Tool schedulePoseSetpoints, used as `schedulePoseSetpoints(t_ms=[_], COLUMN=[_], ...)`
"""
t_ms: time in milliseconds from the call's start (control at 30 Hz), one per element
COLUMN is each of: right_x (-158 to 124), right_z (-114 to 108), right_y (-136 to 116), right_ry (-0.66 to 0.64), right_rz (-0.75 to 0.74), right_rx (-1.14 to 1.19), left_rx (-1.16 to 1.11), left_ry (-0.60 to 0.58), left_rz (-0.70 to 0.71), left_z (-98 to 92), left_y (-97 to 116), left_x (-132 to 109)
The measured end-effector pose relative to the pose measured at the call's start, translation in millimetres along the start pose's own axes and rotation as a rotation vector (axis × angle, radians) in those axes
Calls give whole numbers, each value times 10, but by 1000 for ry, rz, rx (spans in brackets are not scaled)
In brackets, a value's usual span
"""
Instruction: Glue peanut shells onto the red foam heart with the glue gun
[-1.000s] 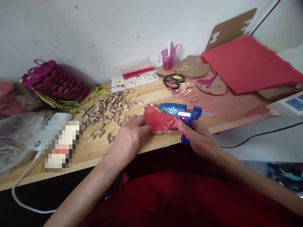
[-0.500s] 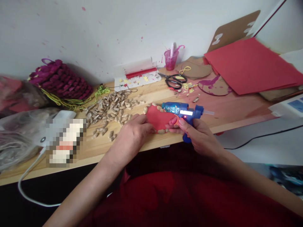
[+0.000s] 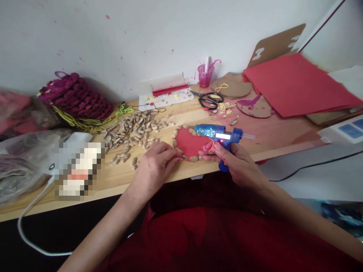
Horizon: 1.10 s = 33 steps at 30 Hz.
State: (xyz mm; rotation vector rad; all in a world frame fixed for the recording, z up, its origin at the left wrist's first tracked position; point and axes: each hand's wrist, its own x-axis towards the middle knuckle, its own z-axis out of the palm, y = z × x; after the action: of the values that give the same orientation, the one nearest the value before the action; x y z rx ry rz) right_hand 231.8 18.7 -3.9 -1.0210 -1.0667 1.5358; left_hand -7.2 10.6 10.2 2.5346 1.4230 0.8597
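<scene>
My right hand (image 3: 236,160) is wrapped around a blue hot glue gun (image 3: 224,139), fingers at its orange trigger, nozzle pointing left over a red card piece (image 3: 188,141). That card lies near the table's front edge, with peanut shells (image 3: 194,158) set along its rim. At its lower left edge, my left hand (image 3: 154,164) is closed, its fingertips pinching a peanut shell (image 3: 178,150) on the rim. The fingers partly hide that corner. A pile of loose peanut shells (image 3: 136,130) spreads on the table beyond my left hand.
Black-handled scissors (image 3: 211,100) and a pink cup (image 3: 205,75) stand toward the wall. Red sheets (image 3: 303,85) lie at the right. A purple shell-covered basket (image 3: 76,96), a plastic bag (image 3: 25,162) and a blurred-out phone (image 3: 79,170) occupy the left.
My left hand has drawn slightly left and down, uncovering shells along the card's left rim. The glue gun stays in my right hand, almost unmoved.
</scene>
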Motion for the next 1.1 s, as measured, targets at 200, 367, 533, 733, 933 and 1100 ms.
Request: schedulePoseSetpoints(t_ms=[200,367,533,733,933,1100], right_x=[10,15,19,19,8,12], right_z=[-25,-33,-26,-35,-40,-57], right_y=[14,12,-9,-8,4,10], right_ry=[-2,-11,-11,-14,-11,-16], right_rz=[4,20,29,43,49,54], right_rx=[22,20,22,33,47,44], left_rx=[-1,53,13,-59,-33,-69], left_ry=[28,86,65,53,90,81], left_rz=[-20,-14,-33,24,1,17], left_z=[-40,-105,-70,9,42,72], left_y=[-31,-45,-37,-14,11,15], left_x=[36,12,0,-15,-2,-21])
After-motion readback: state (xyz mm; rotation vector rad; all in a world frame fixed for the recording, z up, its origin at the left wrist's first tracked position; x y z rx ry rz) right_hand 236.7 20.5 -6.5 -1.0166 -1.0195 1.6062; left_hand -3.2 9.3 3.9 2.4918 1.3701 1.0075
